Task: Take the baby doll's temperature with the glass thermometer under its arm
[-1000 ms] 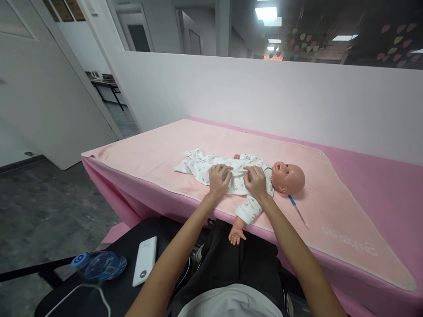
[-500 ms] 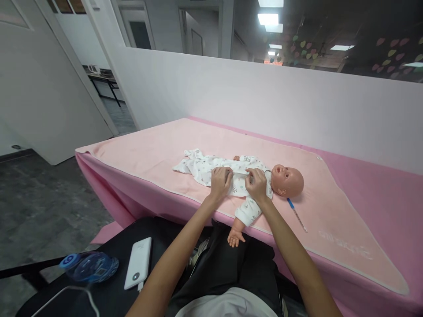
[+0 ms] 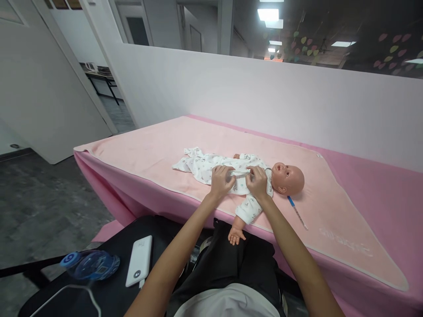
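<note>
Baby doll (image 3: 288, 179) face-up on pale pink mat (image 3: 148, 138), head just beyond the right hand (image 3: 257, 181). Right pinches printed white baby outfit (image 3: 239, 187) at chest; left hand (image 3: 222, 181) pinches it lower down, cloth fold stretched between.

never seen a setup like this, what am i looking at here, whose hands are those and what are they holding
There is no machine here: these are a person's own bare hands, seen by a camera worn on the head, looking forward and down. On the pale pink cloth lies a baby doll in a white patterned outfit. The left hand and right hand appear to pinch the outfit's front, a fold stretched between them. Near the doll's head lies a thin blue-ended stick.
</note>
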### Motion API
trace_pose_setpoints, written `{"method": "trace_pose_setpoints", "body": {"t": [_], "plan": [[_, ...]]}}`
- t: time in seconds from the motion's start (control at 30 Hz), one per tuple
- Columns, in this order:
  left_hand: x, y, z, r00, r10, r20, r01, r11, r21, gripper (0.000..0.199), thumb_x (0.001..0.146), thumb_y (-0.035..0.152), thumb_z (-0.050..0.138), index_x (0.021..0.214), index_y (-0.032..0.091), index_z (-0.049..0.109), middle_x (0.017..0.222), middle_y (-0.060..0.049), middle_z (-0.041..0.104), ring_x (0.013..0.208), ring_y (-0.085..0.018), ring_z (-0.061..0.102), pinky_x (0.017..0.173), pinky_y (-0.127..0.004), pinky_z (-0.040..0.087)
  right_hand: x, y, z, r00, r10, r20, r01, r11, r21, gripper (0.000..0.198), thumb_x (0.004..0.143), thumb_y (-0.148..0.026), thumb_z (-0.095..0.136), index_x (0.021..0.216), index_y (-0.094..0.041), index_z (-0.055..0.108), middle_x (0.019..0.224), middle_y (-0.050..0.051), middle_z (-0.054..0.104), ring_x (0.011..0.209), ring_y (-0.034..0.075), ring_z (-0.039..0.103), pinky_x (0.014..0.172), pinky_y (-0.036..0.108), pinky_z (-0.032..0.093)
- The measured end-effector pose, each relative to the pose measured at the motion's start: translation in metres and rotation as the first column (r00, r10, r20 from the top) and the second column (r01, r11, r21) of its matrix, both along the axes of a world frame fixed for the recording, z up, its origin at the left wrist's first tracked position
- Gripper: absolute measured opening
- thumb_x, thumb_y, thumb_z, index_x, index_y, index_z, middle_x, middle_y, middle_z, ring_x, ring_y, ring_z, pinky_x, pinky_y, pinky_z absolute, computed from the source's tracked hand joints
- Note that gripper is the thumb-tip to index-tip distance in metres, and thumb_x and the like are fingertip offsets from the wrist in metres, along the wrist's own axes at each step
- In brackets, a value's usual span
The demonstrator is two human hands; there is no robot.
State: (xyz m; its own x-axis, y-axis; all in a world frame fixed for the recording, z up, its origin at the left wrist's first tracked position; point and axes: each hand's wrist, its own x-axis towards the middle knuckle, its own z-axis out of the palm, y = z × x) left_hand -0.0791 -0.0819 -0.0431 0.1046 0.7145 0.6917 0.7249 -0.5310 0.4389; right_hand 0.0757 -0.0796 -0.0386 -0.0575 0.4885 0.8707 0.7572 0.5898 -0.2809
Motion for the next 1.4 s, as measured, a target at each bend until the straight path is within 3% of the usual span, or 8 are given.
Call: {"method": "trace_pose_setpoints", "body": {"t": [0.9, 1.17, 1.4], "plan": [[0.0015, 0.0045, -0.0033, 0.998, 0.034, 0.054, -0.038, 0.996, 0.083, 0.010, 0.082, 0.030, 0.048, 0.083, 0.022, 0.054, 0.078, -0.002, 0.063, 0.078, -0.020, 0.053, 0.080, -0.036, 0.034, 0.0004, 0.0028, -0.0031, 1.000, -0.010, -0.009, 0.010, 1.000, -0.008, 0.024, 0.069, -0.007, 0.043, 0.084, -0.019, 0.056, 0.069, 0.002, 0.055, 0.067, 0.018, 0.048, 0.067, 0.030, 0.039], [0.0034, 0.0041, -0.0025, 0.994, 0.063, 0.091, -0.073, 0.991, 0.113, 0.005, 0.080, 0.023, 0.049, 0.078, 0.021, 0.053, 0.074, -0.002, 0.063, 0.075, -0.019, 0.054, 0.079, -0.035, 0.035, 0.0000, 0.0003, -0.0001, 1.000, -0.009, -0.021, 0.009, 1.000, -0.026, 0.022, 0.070, -0.008, 0.043, 0.084, -0.018, 0.057, 0.069, 0.002, 0.056, 0.067, 0.017, 0.049, 0.068, 0.030, 0.040], [-0.0039, 0.0038, -0.0028, 0.926, 0.316, 0.207, -0.323, 0.946, 0.001, 0.009, 0.074, 0.016, 0.049, 0.079, 0.019, 0.055, 0.080, -0.003, 0.062, 0.083, -0.021, 0.052, 0.081, -0.036, 0.034, -0.0015, -0.0026, 0.0010, 1.000, 0.000, -0.031, -0.002, 0.998, -0.058, 0.023, 0.069, -0.007, 0.042, 0.084, -0.017, 0.057, 0.065, 0.001, 0.053, 0.066, 0.016, 0.047, 0.065, 0.027, 0.041]]}}
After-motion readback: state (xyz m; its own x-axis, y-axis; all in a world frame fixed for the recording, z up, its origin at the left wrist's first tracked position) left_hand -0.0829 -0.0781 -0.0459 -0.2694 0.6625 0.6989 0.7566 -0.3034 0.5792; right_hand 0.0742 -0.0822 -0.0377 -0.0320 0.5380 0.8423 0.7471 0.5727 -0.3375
